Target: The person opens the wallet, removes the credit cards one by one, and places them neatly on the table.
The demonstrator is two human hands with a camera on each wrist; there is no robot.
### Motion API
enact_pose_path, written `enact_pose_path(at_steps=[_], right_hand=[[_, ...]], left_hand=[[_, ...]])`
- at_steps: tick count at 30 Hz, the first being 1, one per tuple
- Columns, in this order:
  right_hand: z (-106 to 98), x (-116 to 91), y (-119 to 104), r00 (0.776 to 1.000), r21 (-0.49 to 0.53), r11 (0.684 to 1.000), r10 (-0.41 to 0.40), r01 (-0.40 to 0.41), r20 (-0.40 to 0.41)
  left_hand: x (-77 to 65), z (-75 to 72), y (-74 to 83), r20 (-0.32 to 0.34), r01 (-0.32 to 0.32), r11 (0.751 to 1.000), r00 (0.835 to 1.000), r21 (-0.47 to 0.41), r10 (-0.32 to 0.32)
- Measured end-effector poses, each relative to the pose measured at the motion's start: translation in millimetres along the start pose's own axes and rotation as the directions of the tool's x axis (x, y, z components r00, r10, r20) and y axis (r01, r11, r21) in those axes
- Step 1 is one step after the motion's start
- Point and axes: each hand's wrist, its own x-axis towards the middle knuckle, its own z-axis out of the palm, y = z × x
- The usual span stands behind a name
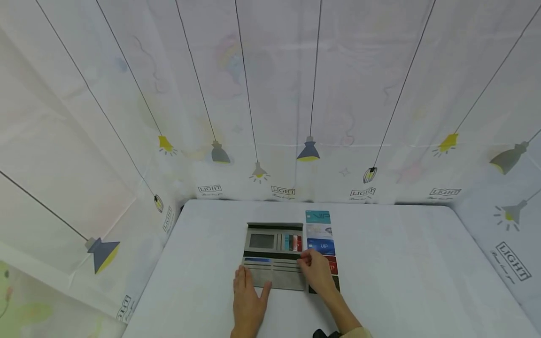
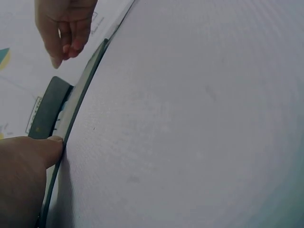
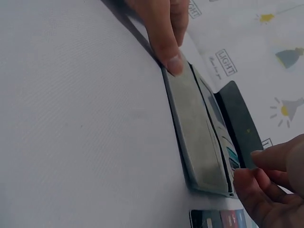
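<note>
A grey long wallet [image 1: 279,280] lies unfolded on the white table. Several cards [image 1: 292,242] sit in its upper right slots, and a blue card [image 1: 258,259] shows in a lower left slot. My left hand [image 1: 248,300] rests at the wallet's lower left corner, fingers straight, its thumb on the near edge in the right wrist view. Over the wallet's right edge is my right hand [image 1: 317,272]. Its thumb and fingers are loosely bent, with a gap and no card visible between them in the right wrist view [image 3: 275,185].
Right of the wallet runs a column of cards: a teal VIP card [image 1: 318,217], a silver one [image 1: 319,231], a blue VIP card [image 1: 321,246], a red card [image 1: 333,265] and a black card [image 1: 336,283]. The right hand partly covers the lower ones. Lamp-printed sheeting [image 1: 270,103] stands behind.
</note>
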Motion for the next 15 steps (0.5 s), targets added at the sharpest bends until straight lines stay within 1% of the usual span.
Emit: enact_pose_path(at_steps=[7, 15], right_hand=[[20.5, 8.7, -12.6, 0.995, 0.072, 0.996, -0.058, 0.052, 0.08], [42.7, 18.2, -20.5, 0.984, 0.066, 0.994, -0.1, 0.091, 0.148]], left_hand=[[-0.5, -1.0, 0.2, -0.004, -0.003, 1.0, 1.0, 0.015, 0.003], [0.1, 1.5, -0.7, -0.014, -0.01, 1.0, 1.0, 0.007, 0.01]])
